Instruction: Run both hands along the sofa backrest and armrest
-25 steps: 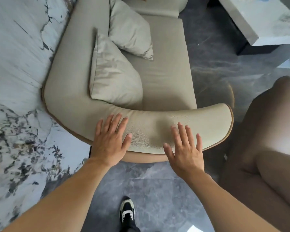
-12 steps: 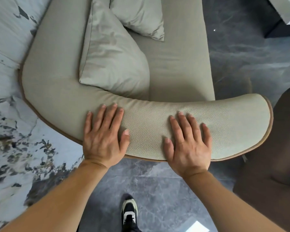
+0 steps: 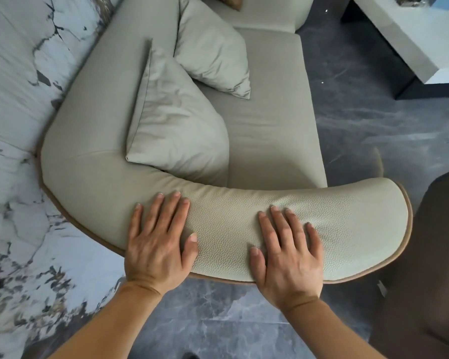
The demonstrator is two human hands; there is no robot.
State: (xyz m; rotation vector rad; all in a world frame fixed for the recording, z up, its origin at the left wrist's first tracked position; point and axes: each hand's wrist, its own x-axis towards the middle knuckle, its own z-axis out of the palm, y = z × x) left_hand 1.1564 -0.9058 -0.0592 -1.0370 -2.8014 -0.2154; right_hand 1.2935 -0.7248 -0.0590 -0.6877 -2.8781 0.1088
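I see my left hand [image 3: 158, 242] lying palm down with its fingers spread, flat on the pebbled top of the sofa armrest [image 3: 347, 229], low and left of centre in the frame. My right hand [image 3: 288, 257] lies the same way, fingers splayed and pressed flat, just to the right of the first and clear of it, its heel hanging over the tan piping on the armrest's near edge. Neither hand grips anything; both simply rest on the upholstery. The armrest curves across the middle of the frame, ending in a rounded tip at the right, and bends at the left into the sofa backrest [image 3: 101, 86], which runs up toward the top of the frame against a white marbled wall [image 3: 16, 73]. Inside that bend a large cushion [image 3: 171, 125] leans into the corner, and a second cushion [image 3: 213, 53] sits just above it, overlapping its upper edge. The seat [image 3: 270, 112] stretches to the right of them. Dark grey veined floor [image 3: 360, 99] fills the right and bottom of the frame, a pale counter [image 3: 412, 42] occupies the upper right corner, and a brown upholstered piece [image 3: 430, 255] fills the lower right edge.
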